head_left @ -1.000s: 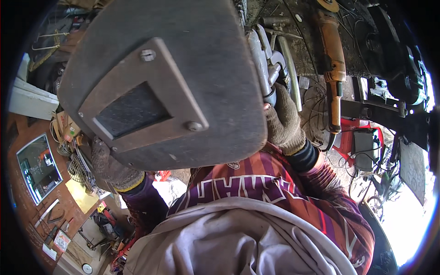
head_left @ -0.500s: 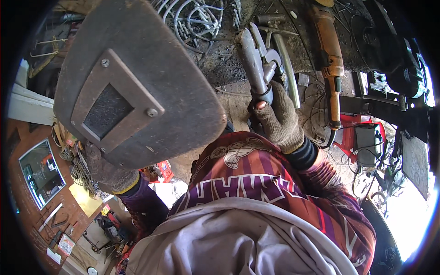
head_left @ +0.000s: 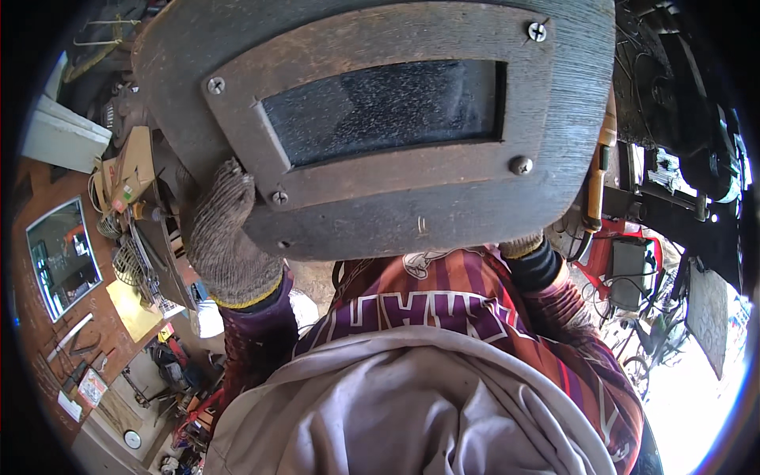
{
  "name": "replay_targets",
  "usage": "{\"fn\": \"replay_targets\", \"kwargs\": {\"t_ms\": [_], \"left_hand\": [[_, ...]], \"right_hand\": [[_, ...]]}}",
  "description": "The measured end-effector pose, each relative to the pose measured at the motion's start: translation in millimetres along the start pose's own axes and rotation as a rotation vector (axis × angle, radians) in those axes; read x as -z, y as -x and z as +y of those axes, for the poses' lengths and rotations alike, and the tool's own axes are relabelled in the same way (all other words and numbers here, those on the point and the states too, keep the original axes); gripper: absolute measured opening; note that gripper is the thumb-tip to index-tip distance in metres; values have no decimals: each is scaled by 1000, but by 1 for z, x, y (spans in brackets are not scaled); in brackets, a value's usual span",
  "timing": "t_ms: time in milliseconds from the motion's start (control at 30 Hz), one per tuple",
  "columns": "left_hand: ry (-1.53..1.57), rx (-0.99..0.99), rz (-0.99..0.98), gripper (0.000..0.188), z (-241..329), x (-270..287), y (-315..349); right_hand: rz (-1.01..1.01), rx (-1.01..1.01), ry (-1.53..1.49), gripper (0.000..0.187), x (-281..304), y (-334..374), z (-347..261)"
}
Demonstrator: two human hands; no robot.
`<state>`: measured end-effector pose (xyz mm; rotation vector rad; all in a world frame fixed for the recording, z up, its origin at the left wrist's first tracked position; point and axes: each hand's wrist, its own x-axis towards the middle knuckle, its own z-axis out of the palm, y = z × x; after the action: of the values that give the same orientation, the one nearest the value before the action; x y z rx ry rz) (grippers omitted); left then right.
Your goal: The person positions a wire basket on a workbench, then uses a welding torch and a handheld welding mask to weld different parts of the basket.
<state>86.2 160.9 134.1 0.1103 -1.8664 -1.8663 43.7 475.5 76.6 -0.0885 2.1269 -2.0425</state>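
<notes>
The left hand [head_left: 229, 252] grips the welding shield [head_left: 388, 165]; the right hand [head_left: 522, 246] lies mostly behind it, grip indeterminable.

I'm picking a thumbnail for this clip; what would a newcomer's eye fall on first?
The big dark welding shield, with its framed viewing window, dominates the upper middle. At its lower left, the gloved left hand grips the edge; the right hand is mostly hidden behind its lower right. Pale cloth fills the bottom middle.
</notes>
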Motion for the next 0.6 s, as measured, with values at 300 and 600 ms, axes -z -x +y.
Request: {"fn": "replay_targets", "kwargs": {"t_ms": [300,600], "left_hand": [[586,355,-105,50,8,7,-75],[894,277,-334,52,-54,-23,-132]], "right_hand": [[117,-98,-216,45,5,7,12],[133,-86,-226,40,10,14,12]]}}
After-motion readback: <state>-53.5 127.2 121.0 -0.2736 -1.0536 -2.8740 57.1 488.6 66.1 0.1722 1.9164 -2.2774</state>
